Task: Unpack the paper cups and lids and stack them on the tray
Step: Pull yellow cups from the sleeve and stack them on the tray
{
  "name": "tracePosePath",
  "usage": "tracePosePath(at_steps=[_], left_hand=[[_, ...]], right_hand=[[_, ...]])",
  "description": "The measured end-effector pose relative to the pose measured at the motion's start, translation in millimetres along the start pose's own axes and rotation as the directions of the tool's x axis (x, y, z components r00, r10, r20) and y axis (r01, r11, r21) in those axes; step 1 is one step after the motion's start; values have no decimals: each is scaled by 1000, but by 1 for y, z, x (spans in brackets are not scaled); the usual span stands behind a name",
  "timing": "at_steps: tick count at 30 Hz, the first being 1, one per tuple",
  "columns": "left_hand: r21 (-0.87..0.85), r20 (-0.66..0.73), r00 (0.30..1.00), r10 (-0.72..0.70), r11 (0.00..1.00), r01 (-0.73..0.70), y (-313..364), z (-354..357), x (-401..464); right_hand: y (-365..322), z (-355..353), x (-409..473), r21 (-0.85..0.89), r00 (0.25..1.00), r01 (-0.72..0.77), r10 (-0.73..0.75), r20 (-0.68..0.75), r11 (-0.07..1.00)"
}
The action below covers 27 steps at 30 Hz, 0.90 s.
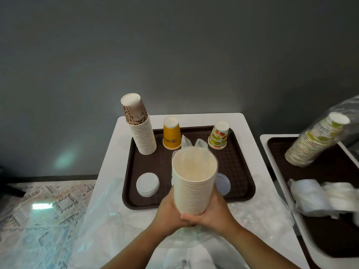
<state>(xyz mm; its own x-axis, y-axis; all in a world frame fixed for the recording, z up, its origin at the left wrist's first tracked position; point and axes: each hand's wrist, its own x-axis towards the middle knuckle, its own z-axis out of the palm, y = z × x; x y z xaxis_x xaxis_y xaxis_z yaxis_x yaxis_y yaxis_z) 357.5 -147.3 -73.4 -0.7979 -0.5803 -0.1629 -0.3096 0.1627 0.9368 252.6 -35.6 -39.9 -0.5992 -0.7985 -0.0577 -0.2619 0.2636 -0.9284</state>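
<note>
Left hand (pixel 168 210) and right hand (pixel 212 212) meet, cupping the base of a cream paper cup stack (pixel 194 183) above the brown tray's (pixel 240 171) near edge | leopard-print stack (pixel 142 133), yellow cup (pixel 171 133), fruit-print cup (pixel 218 135) stand inverted at the back | white lid (pixel 147 184) front-left

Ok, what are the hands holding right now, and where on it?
Both the left hand and right hand grip the stack of plain paper cups at its lower end, from either side, above the tray.

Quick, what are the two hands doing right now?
Left hand: holds the bottom of the stack of cups.
Right hand: holds the same stack from the other side.
</note>
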Motion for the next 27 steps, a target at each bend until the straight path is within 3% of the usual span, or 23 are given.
tracePosePath(at_steps=[4,7,10,13,16,27], left_hand=[[-9,65,998,-8,1000,9,6,-1,-1],[56,227,973,49,996,-63,15,-16,4],[-64,341,933,117,993,-101,43,-36,6],[-195,220,943,250,958,-209,80,-37,11],[-157,76,955,287,949,-273,93,-27,15],[12,75,993,86,996,-87,46,-1,-2]], right_hand=[[7,0,2,8,1000,-14,14,-4,1000],[15,0,2,43,1000,-22,22,10,999],[28,3,-4,71,996,-70,66,51,995],[38,7,-8,73,991,-104,97,94,992],[40,8,-10,103,988,-127,117,99,987],[49,9,-10,-32,985,-140,143,98,990]])
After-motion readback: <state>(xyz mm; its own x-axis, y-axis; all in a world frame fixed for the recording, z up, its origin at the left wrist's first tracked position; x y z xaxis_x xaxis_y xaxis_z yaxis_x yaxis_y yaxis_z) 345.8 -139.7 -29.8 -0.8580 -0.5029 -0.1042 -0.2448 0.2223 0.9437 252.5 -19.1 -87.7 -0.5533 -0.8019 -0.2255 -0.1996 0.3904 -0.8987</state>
